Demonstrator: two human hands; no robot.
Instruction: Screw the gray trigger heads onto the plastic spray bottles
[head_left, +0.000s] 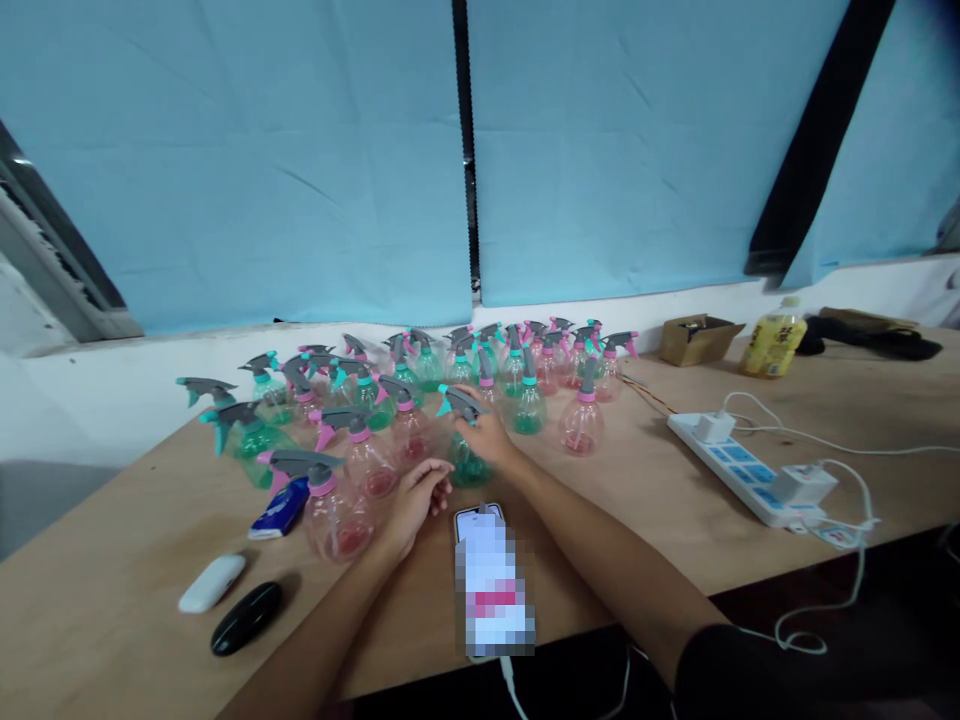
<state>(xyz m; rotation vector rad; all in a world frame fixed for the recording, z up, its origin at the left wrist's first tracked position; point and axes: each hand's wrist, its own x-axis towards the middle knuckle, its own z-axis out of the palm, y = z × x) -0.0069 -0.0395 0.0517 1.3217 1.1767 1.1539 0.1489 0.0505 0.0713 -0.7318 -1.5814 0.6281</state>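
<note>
My right hand [491, 437] is closed around the neck of a green spray bottle [470, 470] with a grey and turquoise trigger head. The bottle stands upright on the wooden table [585, 540], and my fingers hide part of its neck. Lower and to the left, my left hand [421, 497] hovers or rests with loosely curled fingers, and nothing shows in it. Beside it are a clear pink spray bottle [337, 520] and another pink one [367, 470], both with grey and pink heads. Just below both hands lies a lit phone [491, 580] with a cable plugged in.
Several more pink and green spray bottles crowd the table's back, including a pink bottle [581, 425] to the right. A blue packet [279, 508], white case [212, 583] and black case [246, 618] lie left. Rightward are a power strip [731, 465], cardboard box [697, 343] and yellow drink bottle [774, 340].
</note>
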